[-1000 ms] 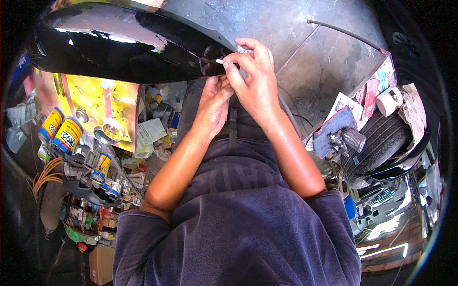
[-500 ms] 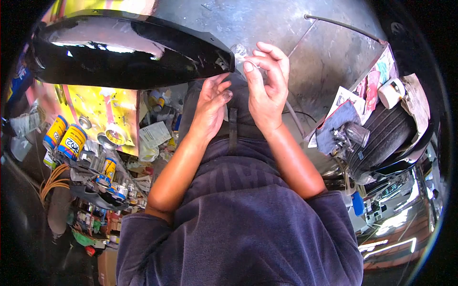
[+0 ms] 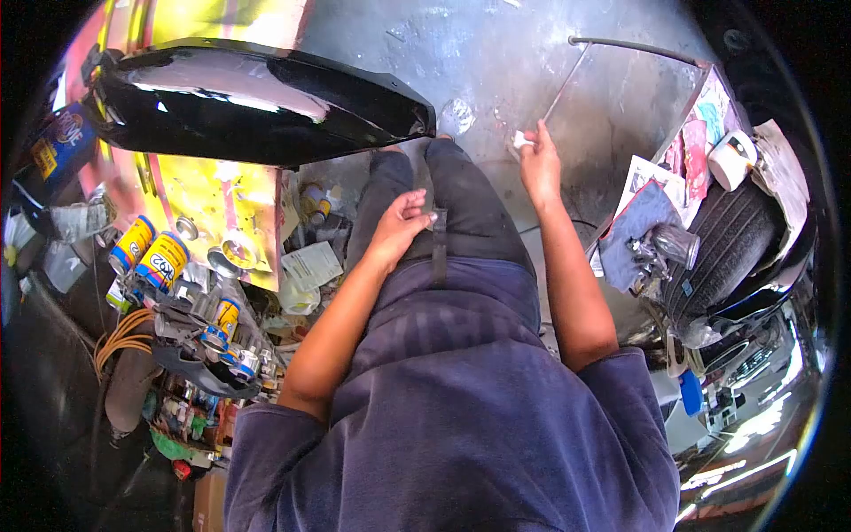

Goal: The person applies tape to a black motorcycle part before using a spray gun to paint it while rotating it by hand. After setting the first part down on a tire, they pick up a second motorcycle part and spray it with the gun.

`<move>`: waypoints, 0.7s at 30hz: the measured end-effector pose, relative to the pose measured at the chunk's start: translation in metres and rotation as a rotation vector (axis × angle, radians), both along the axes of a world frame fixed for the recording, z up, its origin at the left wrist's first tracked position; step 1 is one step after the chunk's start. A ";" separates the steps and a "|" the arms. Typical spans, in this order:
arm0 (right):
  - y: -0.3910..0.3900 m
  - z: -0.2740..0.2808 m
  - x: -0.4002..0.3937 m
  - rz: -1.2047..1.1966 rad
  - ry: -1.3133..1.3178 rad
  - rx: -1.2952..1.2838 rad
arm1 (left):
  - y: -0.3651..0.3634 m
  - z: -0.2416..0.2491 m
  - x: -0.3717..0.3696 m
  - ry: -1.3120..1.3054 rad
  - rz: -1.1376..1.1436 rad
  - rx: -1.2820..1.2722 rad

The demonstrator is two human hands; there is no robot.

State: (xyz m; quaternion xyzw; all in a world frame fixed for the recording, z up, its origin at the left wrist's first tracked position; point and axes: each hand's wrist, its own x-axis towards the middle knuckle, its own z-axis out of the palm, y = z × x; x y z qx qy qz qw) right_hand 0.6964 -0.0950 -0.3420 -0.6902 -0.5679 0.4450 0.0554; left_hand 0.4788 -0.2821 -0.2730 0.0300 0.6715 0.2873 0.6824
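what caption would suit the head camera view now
Head view: right hand holding a small white item out front, left hand near the waist, glossy black panel at left

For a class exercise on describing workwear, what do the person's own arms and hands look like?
The left hand and the right hand wear no gloves. The plain, dark navy sleeves are short and loose; no watch or bracelet shows.
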 end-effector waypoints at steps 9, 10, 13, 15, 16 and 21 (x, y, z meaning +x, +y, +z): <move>-0.048 0.044 0.073 -0.077 -0.203 0.257 | -0.051 0.016 -0.007 0.047 -0.389 0.144; -0.058 0.046 0.080 -0.077 -0.165 0.289 | -0.058 0.013 -0.011 0.060 -0.429 0.163; -0.085 0.058 0.090 -0.108 -0.036 0.392 | -0.080 0.011 -0.024 0.124 -0.551 0.210; -0.100 0.068 0.087 -0.165 0.073 0.482 | -0.096 0.009 -0.033 0.154 -0.594 0.202; -0.104 0.071 0.088 -0.090 -0.008 0.539 | -0.103 0.011 -0.039 0.195 -0.657 0.195; -0.112 0.123 0.060 -0.130 -0.102 0.420 | -0.155 -0.008 -0.064 0.311 -0.737 0.246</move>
